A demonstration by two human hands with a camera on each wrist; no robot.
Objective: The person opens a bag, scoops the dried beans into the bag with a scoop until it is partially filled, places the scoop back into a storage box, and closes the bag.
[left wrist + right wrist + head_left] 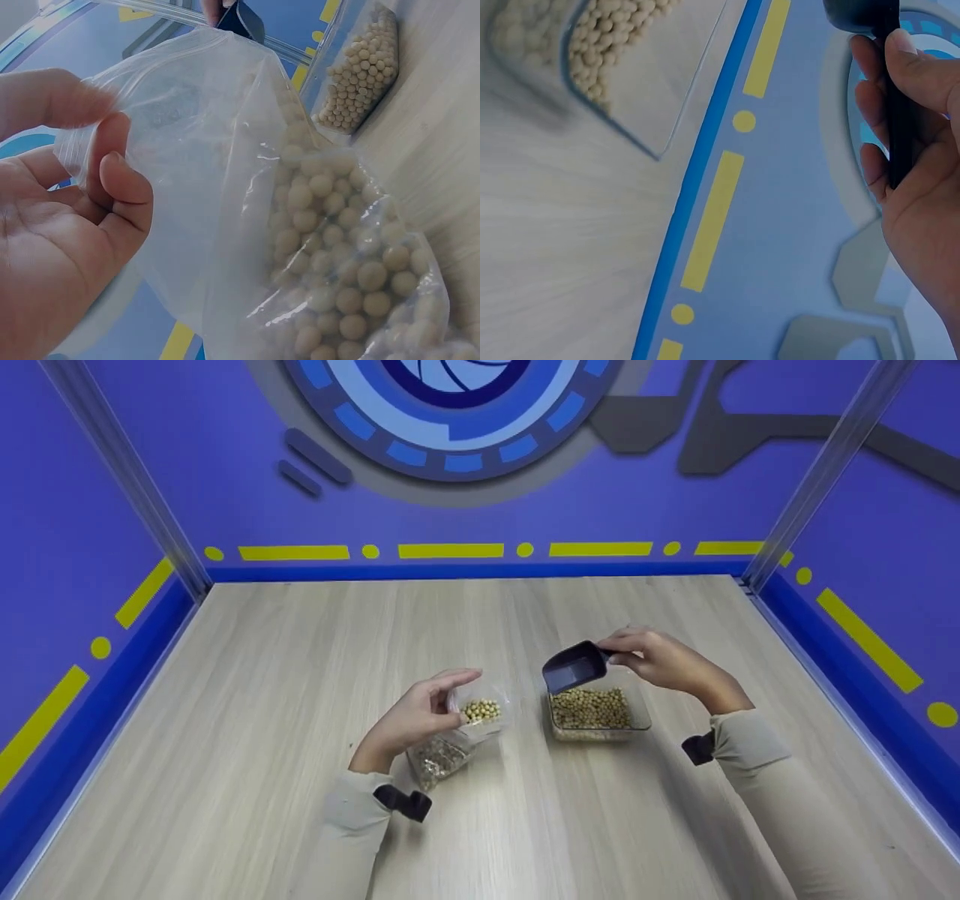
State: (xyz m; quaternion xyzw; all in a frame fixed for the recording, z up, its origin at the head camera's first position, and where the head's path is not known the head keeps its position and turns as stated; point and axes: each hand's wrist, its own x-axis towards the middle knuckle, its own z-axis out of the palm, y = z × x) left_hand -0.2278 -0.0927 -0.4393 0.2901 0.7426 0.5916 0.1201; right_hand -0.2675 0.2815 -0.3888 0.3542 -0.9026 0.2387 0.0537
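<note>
My left hand (420, 712) pinches the top of a clear zip bag (441, 759) between curled fingers and thumb, and its mouth stands partly open. Round tan beans (360, 281), like soybeans, fill the bag's lower part. My right hand (664, 661) grips the handle of a black scoop (576, 667). The scoop is tilted above a clear rectangular container (640, 718), near its left back edge, and no beans show in its visible bowl. More of the same beans (592, 708) lie in that container, to the right of the bag.
Both things stand on a light wood-grain table (300, 660), the bag left of the container. Blue panels (187, 472) with yellow marks enclose the table at the back and sides. Black straps (405, 802) sit on both sleeved wrists.
</note>
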